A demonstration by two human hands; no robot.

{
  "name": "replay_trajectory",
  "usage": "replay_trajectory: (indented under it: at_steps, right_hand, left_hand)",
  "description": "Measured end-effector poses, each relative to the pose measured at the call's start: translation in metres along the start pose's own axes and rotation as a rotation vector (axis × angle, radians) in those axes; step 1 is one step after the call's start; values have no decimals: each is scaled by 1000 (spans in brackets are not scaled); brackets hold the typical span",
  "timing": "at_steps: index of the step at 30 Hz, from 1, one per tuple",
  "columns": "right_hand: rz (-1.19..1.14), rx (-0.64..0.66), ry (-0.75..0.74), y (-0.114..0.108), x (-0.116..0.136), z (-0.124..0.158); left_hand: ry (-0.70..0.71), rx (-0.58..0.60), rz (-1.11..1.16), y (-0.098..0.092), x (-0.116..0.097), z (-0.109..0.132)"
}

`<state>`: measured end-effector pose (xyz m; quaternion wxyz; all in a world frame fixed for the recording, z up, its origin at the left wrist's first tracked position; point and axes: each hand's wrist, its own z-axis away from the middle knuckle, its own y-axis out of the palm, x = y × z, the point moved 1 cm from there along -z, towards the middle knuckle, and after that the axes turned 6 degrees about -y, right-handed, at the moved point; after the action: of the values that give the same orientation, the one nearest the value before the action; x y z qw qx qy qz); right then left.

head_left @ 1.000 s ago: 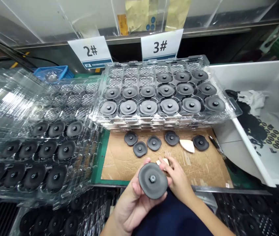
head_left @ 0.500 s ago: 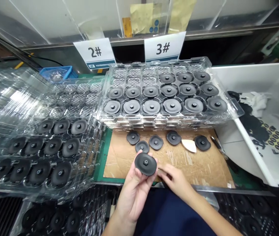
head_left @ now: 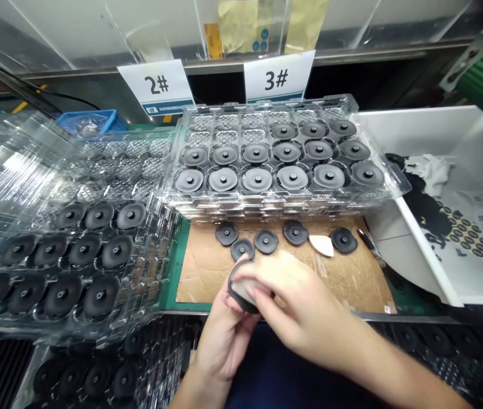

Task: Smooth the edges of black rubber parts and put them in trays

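Note:
My left hand (head_left: 227,335) is closed round a black round disc (head_left: 238,301), holding it tilted over the front edge of the cardboard. My right hand (head_left: 296,289), blurred by motion, is at the disc's face, with its fingers pinched on a pale greyish flat piece (head_left: 246,288) against the disc. Its exact kind is hidden by the fingers. Just beyond the hands, several similar black discs with a raised centre, one of them a black disc (head_left: 266,242), lie on the cardboard (head_left: 207,278). Among them is an off-white leaf-shaped piece (head_left: 321,245).
A clear plastic tray (head_left: 169,184) of black discs tops a stack behind the cardboard. More clear trays (head_left: 139,284) stand at the left. The white bin (head_left: 431,250) at the right holds black parts and a white cloth (head_left: 433,173). A knife-like tool (head_left: 369,243) lies beside it.
My right hand has moved up and left from the cardboard's front edge onto the disc. The disc, face up before, is now tilted and partly covered. The view has shifted slightly.

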<state>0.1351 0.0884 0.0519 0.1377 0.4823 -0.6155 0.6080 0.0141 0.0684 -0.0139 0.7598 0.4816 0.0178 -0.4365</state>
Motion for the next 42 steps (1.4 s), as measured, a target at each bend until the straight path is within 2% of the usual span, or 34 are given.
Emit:
replay_trajectory:
  at_steps: [3, 5, 7, 10, 12, 13, 15, 17, 18, 21, 24, 27, 31, 33, 35, 37, 40, 42]
  right_hand:
    - [38, -140, -79, 3, 2, 1]
    - [-36, -90, -139, 4, 5, 6]
    - [-85, -32, -136, 5, 7, 7]
    - [14, -175, -53, 6, 7, 0]
    - [66, -236, -64, 6, 7, -4]
    - [53, -209, -93, 6, 8, -4]
    - [-21, -77, -151, 3, 6, 2]
    - [-61, 21, -126, -3, 3, 13]
    - [-46, 27, -85, -7, 1, 19]
    - [113, -86, 13, -12, 1, 29]
    - [267, -173, -74, -9, 9, 27]
    - [215, -99, -147, -5, 10, 21]
    - [229, -151, -45, -4, 8, 15]
    - [225, -170, -108, -3, 10, 13]
    - [133, -125, -141, -1, 6, 12]
    - [82, -137, -23, 1, -9, 12]
    - [110, -232, 274, 12, -47, 26]
    - [64, -186, 375, 29, -70, 43]
  left_hand:
    - [-23, -2, -10, 2, -4, 3]
    - [-27, 22, -10, 2, -8, 5]
    - [-27, 35, -8, 3, -10, 5]
    - [-48, 11, -32, 6, -9, 4]
    - [-67, 7, -35, 7, -9, 5]
    - [-70, 12, -22, 6, -11, 6]
    - [-67, 33, 15, 3, -15, 8]
    - [-50, 65, 39, 0, -20, 9]
    - [-38, 79, 43, -1, -21, 9]
    - [9, 109, 64, 2, -22, 6]
    - [15, 133, 81, 9, -22, 4]
    - [14, 99, 77, 10, -24, 4]
    - [79, 21, 77, 6, -24, 6]
    - [57, -10, 80, 3, -21, 7]
    - [53, -24, 94, 2, -19, 7]
    - [98, -41, 134, 0, -18, 6]
    - [137, -64, 203, -2, -19, 2]
    - [128, -78, 230, -4, -20, 0]
